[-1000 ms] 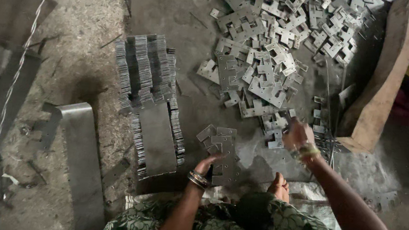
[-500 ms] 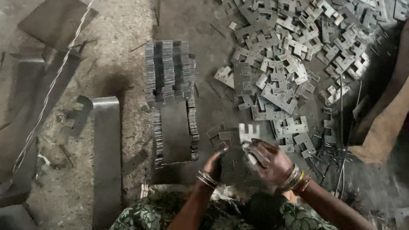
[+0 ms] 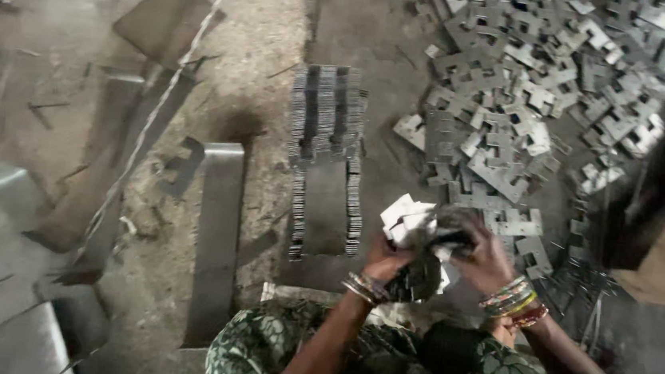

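Both hands, left hand (image 3: pixel 385 257) and right hand (image 3: pixel 485 260), are clenching a bunch of stamped metal plates (image 3: pixel 423 235) at lower centre, squaring their edges like the aligned stack (image 3: pixel 328 130) above.

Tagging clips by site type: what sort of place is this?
Likely a small metal-stamping workshop, worked at floor level. A loose pile of stamped plates covers the dusty floor, neat stacks of plates stand beside it, and both hands hold a bunch of plates.

Centre: stacked plates (image 3: pixel 326 150) stand on the floor (image 3: pixel 255 60).
Right: loose stampings (image 3: pixel 533 92) lie heaped.
Left: metal strip (image 3: pixel 217 241) lies beside the stack.
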The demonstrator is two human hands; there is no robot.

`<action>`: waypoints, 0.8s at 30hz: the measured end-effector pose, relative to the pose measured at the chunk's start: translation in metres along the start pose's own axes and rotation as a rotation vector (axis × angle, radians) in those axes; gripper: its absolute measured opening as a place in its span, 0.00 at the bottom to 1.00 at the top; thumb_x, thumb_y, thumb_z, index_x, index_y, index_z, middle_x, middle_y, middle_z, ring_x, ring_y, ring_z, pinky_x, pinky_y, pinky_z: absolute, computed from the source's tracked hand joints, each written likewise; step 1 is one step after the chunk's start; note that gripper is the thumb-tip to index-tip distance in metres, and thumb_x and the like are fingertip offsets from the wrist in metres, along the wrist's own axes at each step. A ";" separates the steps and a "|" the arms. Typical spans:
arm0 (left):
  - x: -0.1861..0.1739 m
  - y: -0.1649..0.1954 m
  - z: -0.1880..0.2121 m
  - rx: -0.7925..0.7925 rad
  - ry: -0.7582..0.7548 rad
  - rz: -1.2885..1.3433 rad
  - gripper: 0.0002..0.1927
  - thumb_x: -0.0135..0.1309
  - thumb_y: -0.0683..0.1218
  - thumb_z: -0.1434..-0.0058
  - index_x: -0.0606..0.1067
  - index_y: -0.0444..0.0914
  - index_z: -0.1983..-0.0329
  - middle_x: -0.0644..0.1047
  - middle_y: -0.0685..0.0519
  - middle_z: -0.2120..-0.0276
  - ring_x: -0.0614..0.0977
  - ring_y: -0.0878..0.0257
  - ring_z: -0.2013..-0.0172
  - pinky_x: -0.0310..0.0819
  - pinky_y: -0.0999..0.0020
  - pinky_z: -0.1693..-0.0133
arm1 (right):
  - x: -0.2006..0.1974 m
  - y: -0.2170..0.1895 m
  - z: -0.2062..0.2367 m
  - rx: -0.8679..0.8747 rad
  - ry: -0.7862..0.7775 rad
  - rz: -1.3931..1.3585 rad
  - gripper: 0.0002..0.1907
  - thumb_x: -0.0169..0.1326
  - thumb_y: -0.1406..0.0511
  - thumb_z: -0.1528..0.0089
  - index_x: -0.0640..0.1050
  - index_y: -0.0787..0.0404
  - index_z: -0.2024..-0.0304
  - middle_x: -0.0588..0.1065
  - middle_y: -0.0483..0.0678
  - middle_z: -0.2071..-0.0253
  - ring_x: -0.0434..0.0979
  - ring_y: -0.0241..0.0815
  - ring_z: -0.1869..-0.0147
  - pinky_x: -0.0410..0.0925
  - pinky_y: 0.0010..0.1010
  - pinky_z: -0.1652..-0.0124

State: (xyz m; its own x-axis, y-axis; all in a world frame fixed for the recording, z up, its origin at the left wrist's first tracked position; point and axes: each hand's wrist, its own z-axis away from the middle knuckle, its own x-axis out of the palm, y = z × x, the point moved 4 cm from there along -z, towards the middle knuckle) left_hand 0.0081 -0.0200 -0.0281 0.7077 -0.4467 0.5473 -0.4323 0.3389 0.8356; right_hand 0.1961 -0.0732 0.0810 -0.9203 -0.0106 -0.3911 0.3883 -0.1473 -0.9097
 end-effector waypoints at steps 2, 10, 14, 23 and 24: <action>0.008 0.061 -0.011 0.160 -0.067 -0.315 0.34 0.67 0.46 0.49 0.71 0.31 0.40 0.79 0.45 0.49 0.80 0.52 0.50 0.75 0.53 0.49 | -0.001 -0.026 -0.012 -0.128 0.167 0.053 0.50 0.68 0.69 0.54 0.62 0.61 0.30 0.77 0.54 0.41 0.81 0.44 0.43 0.76 0.33 0.48; -0.010 0.216 -0.078 -0.134 -0.420 -1.776 0.24 0.69 0.48 0.52 0.78 0.37 0.52 0.82 0.41 0.56 0.84 0.45 0.55 0.80 0.54 0.53 | 0.074 -0.091 -0.090 -0.436 0.368 0.178 0.44 0.69 0.66 0.54 0.67 0.63 0.36 0.72 0.57 0.39 0.75 0.51 0.36 0.71 0.38 0.38; -0.044 0.200 -0.101 -0.181 -0.476 -2.019 0.21 0.71 0.48 0.56 0.82 0.40 0.57 0.82 0.44 0.57 0.84 0.48 0.55 0.81 0.55 0.53 | 0.116 -0.093 -0.127 -0.469 0.232 0.165 0.39 0.72 0.63 0.53 0.71 0.63 0.41 0.75 0.56 0.45 0.78 0.53 0.43 0.72 0.39 0.44; -0.110 0.220 -0.030 0.460 0.224 -1.882 0.57 0.77 0.62 0.66 0.66 0.43 0.32 0.69 0.42 0.40 0.71 0.47 0.42 0.77 0.46 0.49 | 0.125 -0.091 -0.161 -0.083 0.159 0.438 0.44 0.72 0.55 0.52 0.69 0.64 0.39 0.76 0.58 0.44 0.80 0.57 0.44 0.75 0.41 0.45; -0.117 0.226 -0.019 0.540 0.364 -1.818 0.62 0.77 0.64 0.70 0.64 0.45 0.31 0.67 0.42 0.38 0.69 0.47 0.41 0.76 0.44 0.47 | 0.123 -0.094 -0.165 -0.079 0.176 0.475 0.47 0.73 0.52 0.53 0.67 0.66 0.39 0.75 0.60 0.44 0.79 0.58 0.42 0.74 0.41 0.43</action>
State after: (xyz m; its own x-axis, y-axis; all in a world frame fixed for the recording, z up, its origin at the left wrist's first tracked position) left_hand -0.1621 0.1242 0.0962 0.4726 0.2769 -0.8366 0.7934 -0.5469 0.2672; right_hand 0.0549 0.1027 0.0952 -0.6224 0.1094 -0.7750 0.7702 -0.0909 -0.6313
